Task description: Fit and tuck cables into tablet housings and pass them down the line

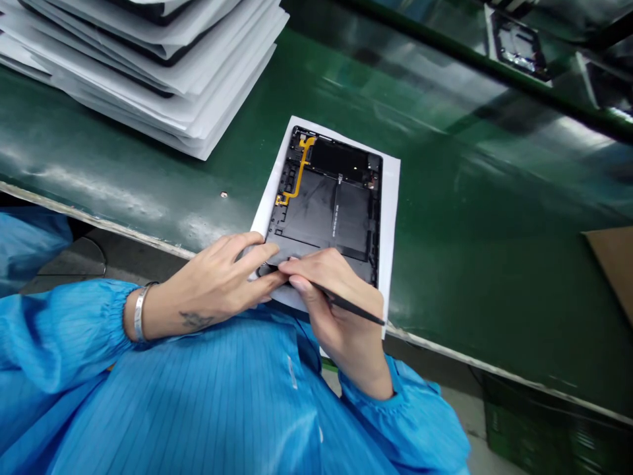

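A black tablet housing (326,204) lies open on a white paper sheet (390,218) at the table's front edge. Its inside shows dark battery panels and a yellow flex cable (300,171) along the left side. My right hand (336,290) grips a dark pair of tweezers (353,309), whose tips are hidden by the fingers over the housing's near end. My left hand (227,277) rests on the near left corner, fingers apart, with its thumb close to the right fingertips. Whatever small part lies between the hands cannot be made out.
A tall stack of white sheets with dark panels between them (163,72) stands at the back left of the green table (475,264). A small bit (224,194) lies left of the housing. Another device (519,46) sits beyond a dark rail. Cardboard (613,264) is at the right.
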